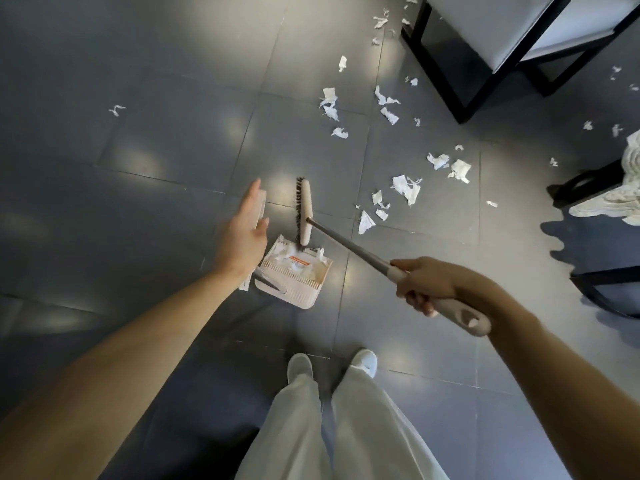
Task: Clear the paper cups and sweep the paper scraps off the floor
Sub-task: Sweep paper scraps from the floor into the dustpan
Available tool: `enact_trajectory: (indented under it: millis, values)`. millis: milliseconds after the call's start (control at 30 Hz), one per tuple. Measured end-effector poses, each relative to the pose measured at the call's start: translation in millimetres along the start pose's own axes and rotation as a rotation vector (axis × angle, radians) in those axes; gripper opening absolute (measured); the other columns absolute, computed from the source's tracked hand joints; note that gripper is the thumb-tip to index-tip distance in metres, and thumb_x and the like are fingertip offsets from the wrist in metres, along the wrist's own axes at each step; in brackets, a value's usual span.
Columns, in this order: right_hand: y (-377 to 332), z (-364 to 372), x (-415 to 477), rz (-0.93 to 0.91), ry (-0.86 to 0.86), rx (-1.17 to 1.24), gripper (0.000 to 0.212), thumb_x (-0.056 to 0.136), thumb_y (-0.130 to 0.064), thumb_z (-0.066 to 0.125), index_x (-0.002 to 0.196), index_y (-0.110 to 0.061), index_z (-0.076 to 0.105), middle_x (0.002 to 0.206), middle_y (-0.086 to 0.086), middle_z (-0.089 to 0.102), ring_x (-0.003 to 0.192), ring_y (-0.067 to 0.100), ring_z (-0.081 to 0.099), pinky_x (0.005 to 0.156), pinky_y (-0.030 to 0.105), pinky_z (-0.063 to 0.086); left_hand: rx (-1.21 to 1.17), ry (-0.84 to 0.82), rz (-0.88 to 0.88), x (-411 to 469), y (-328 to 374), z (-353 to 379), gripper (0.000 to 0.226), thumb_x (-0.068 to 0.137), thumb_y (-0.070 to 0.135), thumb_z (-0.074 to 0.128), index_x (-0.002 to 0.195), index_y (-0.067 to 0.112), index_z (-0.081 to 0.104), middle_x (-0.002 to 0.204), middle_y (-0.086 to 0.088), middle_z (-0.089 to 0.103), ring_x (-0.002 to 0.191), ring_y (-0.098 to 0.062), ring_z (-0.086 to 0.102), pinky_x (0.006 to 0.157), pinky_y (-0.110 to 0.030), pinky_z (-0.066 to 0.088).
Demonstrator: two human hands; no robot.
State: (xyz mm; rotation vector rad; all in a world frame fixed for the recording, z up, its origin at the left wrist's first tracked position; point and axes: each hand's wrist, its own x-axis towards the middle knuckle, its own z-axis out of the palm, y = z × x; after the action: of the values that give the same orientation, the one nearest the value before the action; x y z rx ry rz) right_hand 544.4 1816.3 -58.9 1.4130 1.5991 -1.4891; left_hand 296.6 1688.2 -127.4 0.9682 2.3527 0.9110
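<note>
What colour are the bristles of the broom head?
The bristles of the long-handled beige broom are dark brown, nearly black; the head view shows them.

My right hand (426,285) grips the beige handle end of a grey-shafted broom (349,243). Its beige head with dark bristles (306,211) stands on edge, lower end at the mouth of a beige plastic dustpan (294,277). The pan sits on the dark grey tiled floor (138,133) with white shreds inside, near its comb teeth. My left hand (244,233) — fingers straight — lies against the pan's upright beige handle (262,206). Torn white paper scraps (407,188) are scattered right of the broom, up to a black-framed chair with a white seat (485,39).
</note>
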Motion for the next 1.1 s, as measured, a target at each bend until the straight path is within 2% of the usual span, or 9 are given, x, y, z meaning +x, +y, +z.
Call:
enact_trajectory:
  millis: [133,267,333,433,533,633,733,933,1100]
  values:
    - [-18.6,-19.2,7.5,-0.024,0.057,-0.007,0.033,0.089,0.007,0.045,0.121,-0.001,0.051,0.056,0.008,0.04,0.03,0.013,0.035,0.036,0.014,0.032,-0.018,-0.006,0.004,11.7,-3.3,-12.7,0.061,0.098,0.009,0.05,0.152,0.026,0.025,0.148,-0.001,0.044,0.125,-0.031,0.052,0.102,-0.034,0.039]
    - [-25.3,-12.8,39.4,-0.063,0.107,-0.18,0.031,0.084,0.002,0.047,0.115,0.002,0.051,0.052,0.009,0.05,0.038,0.019,0.045,0.039,0.021,0.037,0.002,0.004,-0.008,17.4,-3.6,-17.4,0.06,0.098,0.01,0.05,0.151,0.024,0.027,0.143,-0.003,0.05,0.12,-0.031,0.055,0.095,-0.029,0.04]
    - [-29.1,5.8,50.4,-0.096,0.103,-0.284,0.03,0.085,0.0,0.046,0.115,-0.001,0.051,0.059,0.006,0.053,0.041,0.015,0.049,0.035,0.018,0.036,0.002,0.031,-0.029,23.5,-1.9,-17.2,0.059,0.098,0.01,0.05,0.152,0.023,0.027,0.142,-0.004,0.052,0.12,-0.031,0.056,0.093,-0.027,0.039]
    - [-38.8,32.7,56.5,-0.109,0.026,-0.309,0.028,0.088,-0.007,0.05,0.116,-0.007,0.05,0.076,0.005,0.054,0.057,0.016,0.05,0.049,0.019,0.039,-0.021,0.042,-0.061,38.5,3.9,-16.1,0.06,0.098,0.009,0.05,0.151,0.025,0.029,0.144,-0.001,0.049,0.126,-0.027,0.051,0.096,-0.025,0.036]
    - [-50.4,24.3,56.0,-0.056,-0.071,-0.178,0.03,0.087,-0.008,0.056,0.116,-0.007,0.056,0.064,0.004,0.056,0.053,0.014,0.051,0.057,0.025,0.048,-0.016,0.042,-0.065,53.1,7.7,-17.3,0.061,0.097,0.008,0.051,0.15,0.029,0.029,0.146,0.002,0.047,0.129,-0.025,0.049,0.097,-0.024,0.035]
    - [-60.5,-2.4,47.5,-0.036,-0.108,-0.135,0.033,0.087,-0.004,0.057,0.12,-0.005,0.058,0.05,0.001,0.053,0.044,0.012,0.046,0.045,0.019,0.042,0.015,0.02,-0.068,62.9,10.8,-18.7,0.06,0.098,0.009,0.05,0.15,0.029,0.028,0.146,0.0,0.047,0.13,-0.027,0.047,0.098,-0.028,0.035]
    - [-75.3,-24.3,36.4,-0.068,-0.102,-0.139,0.034,0.089,-0.005,0.055,0.123,-0.004,0.057,0.041,-0.003,0.051,0.039,0.01,0.044,0.039,0.018,0.039,0.038,0.048,-0.068,72.3,10.9,-18.6,0.06,0.098,0.011,0.051,0.15,0.031,0.029,0.143,-0.001,0.05,0.126,-0.032,0.051,0.095,-0.032,0.039]
    - [-117.0,-55.9,30.6,-0.171,-0.042,-0.231,0.04,0.088,-0.003,0.05,0.128,-0.002,0.05,0.05,0.004,0.051,0.043,0.017,0.044,0.048,0.024,0.039,0.049,0.119,-0.047,101.7,11.7,-32.6,0.062,0.097,0.012,0.052,0.15,0.033,0.029,0.139,-0.002,0.055,0.113,-0.038,0.057,0.094,-0.039,0.043]
    - [-153.8,-65.0,40.9,-0.184,0.005,-0.249,0.041,0.088,-0.002,0.051,0.129,-0.005,0.05,0.052,0.005,0.052,0.045,0.018,0.046,0.049,0.027,0.041,0.009,0.17,-0.09,125.9,6.5,-57.1,0.06,0.097,0.012,0.051,0.149,0.033,0.029,0.143,0.004,0.05,0.121,-0.032,0.053,0.098,-0.034,0.039]
